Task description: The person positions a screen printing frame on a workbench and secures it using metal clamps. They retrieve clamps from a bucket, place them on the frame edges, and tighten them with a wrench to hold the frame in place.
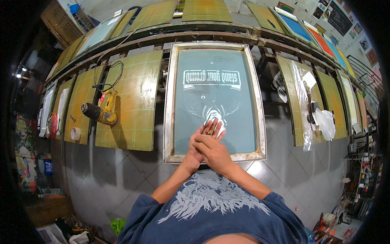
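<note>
Grey square tiles covered the floor (122, 173), smooth and a little shiny, and flat olive-yellow boards (132, 87) with thin grid lines stood on both sides. Between them was a rectangular frame (169, 101), its pale rim worn and stained, with blue-grey mesh (243, 130) stretched tight inside; white lettering and a drawing showed on it. Above the lower middle of this mesh, the two hands were together. The left hand (196, 150) had its fingers extended, slightly spread, and the right hand (213, 151) lay across it with bent fingers. I cannot tell if something was between them, or if they touched the mesh. On the left rested a yellow-and-black drill (106, 107); on the right, a crumpled white plastic bag (325, 124).
</note>
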